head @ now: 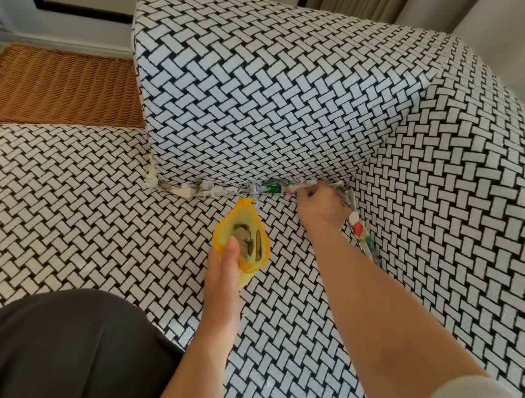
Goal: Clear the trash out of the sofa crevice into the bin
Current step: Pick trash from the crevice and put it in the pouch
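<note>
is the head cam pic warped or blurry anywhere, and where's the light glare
Head view: wide-angle warp bends the sofa pattern and the wall trim near the edges; light is soft and even, with one warm glare strip at the left edge; the trash in the crevice by the right hand looks soft and smeared.

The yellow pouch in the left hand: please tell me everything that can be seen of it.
The yellow pouch is small and teardrop-shaped, of translucent yellow material with a darker orange-yellow trim along its edge. Its narrow end points toward the crevice. Dark and pale items show inside, too unclear to identify. The left hand holds it from below, thumb pressed on its front, above the sofa seat. The pouch does not touch the trash in the crevice.
</note>
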`<state>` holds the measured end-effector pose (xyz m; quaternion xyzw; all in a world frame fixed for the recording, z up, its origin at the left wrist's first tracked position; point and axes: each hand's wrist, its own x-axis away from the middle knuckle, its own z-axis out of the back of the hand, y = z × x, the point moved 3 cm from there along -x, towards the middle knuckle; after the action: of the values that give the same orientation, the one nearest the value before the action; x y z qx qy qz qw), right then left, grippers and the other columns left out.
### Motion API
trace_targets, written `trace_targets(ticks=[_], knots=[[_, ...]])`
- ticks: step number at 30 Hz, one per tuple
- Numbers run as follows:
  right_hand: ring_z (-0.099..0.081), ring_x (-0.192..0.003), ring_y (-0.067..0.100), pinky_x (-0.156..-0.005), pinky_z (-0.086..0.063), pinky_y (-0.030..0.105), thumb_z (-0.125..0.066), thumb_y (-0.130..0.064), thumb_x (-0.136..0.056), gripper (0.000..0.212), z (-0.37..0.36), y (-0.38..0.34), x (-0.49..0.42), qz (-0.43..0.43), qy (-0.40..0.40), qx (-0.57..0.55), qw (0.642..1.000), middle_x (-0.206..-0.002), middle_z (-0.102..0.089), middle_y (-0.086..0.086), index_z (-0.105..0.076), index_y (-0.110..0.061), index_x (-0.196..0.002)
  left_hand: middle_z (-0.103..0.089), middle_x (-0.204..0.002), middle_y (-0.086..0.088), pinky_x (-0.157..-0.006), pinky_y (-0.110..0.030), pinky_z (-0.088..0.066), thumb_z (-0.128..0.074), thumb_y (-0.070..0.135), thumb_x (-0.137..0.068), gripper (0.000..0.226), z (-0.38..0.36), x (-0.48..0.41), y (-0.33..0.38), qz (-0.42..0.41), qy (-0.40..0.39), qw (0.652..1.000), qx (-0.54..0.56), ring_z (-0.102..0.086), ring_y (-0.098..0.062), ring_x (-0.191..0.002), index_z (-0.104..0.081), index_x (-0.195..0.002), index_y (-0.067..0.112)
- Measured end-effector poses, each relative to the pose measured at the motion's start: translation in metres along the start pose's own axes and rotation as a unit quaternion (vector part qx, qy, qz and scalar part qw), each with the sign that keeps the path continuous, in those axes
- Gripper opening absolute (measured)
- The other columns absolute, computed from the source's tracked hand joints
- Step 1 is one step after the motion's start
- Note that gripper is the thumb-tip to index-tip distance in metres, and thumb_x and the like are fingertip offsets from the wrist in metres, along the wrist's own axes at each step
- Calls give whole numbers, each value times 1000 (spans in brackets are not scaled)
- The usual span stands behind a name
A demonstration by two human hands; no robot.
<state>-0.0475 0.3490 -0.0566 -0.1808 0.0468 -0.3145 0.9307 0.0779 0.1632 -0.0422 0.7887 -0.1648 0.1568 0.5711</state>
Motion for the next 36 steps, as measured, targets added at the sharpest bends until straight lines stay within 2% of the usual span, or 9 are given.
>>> trace_targets(ticks=[6,10,14,18,23,27,29,31,36], knots=[[-55,-95,26,-88,-33,34,-46,-30,-93,13,2,6,7,-4,-28,-81,996,-92,-64,6,-56,-22,-89,-52,-133,-2,-110,-44,-32,-43,76,-66,89,1,-1,4,4,5,1000,21,-49,-22,-122,-36,-140,28],[-59,-85,25,-86,-48,41,-55,-20,-90,7,6,15,29,15,10,-133,991,-82,-63,3,-61,-19,-87,-49,-135,-2,-110,-44,-31,-43,71,-75,78,1,-1,5,18,13,999,38,-47,-22,-123,-34,-141,30],[-59,-78,25,-76,-50,42,-56,-22,-90,15,9,24,63,36,59,-176,982,-75,-62,4,-63,-11,-83,-51,-122,2,-104,-38,-35,-32,57,-89,41,0,9,4,38,12,999,36,-50,-23,-120,-38,-124,36],[-58,-71,21,-67,-53,38,-57,-28,-91,21,15,27,96,30,26,-216,976,-71,-61,3,-62,-12,-79,-53,-126,-5,-108,-46,-35,-39,59,-83,46,0,22,5,38,8,999,12,-50,-23,-118,-42,-119,30],[-41,-56,9,-49,-39,20,-55,-20,-92,16,32,33,141,-17,-30,-312,949,-63,-50,-5,-62,-12,-79,-55,-122,-5,-100,-44,-42,-43,59,-86,53,4,39,0,75,31,996,-29,-54,-26,-112,-47,-124,23],[-31,-52,8,-50,-29,21,-59,-26,-90,24,57,29,165,-57,-60,-407,910,-57,-43,-4,-58,-13,-69,-55,-105,1,-94,-44,-46,-44,56,-88,48,3,53,3,59,32,996,-61,-53,-18,-98,-47,-118,19],[-27,-50,8,-50,-26,21,-60,-30,-89,27,74,23,175,-43,-96,-440,892,-54,-37,-5,-56,-14,-67,-49,-92,10,-97,-46,-44,-45,51,-89,33,2,59,4,53,29,996,-64,-50,-16,-92,-44,-109,25],[-27,-50,8,-50,-26,21,-61,-32,-87,27,88,18,181,-9,-134,-466,874,-55,-36,-4,-58,-13,-69,-49,-93,9,-99,-46,-42,-47,50,-89,28,1,65,5,51,20,997,-61,-48,-17,-96,-43,-105,28],[-34,-43,1,-46,-30,12,-59,-15,-89,18,109,3,189,161,-188,-276,929,-54,-48,-7,-65,-6,-74,-50,-90,12,-94,-40,-43,-48,49,-89,13,0,73,6,37,2,997,-61,-49,-14,-92,-47,-84,37]])
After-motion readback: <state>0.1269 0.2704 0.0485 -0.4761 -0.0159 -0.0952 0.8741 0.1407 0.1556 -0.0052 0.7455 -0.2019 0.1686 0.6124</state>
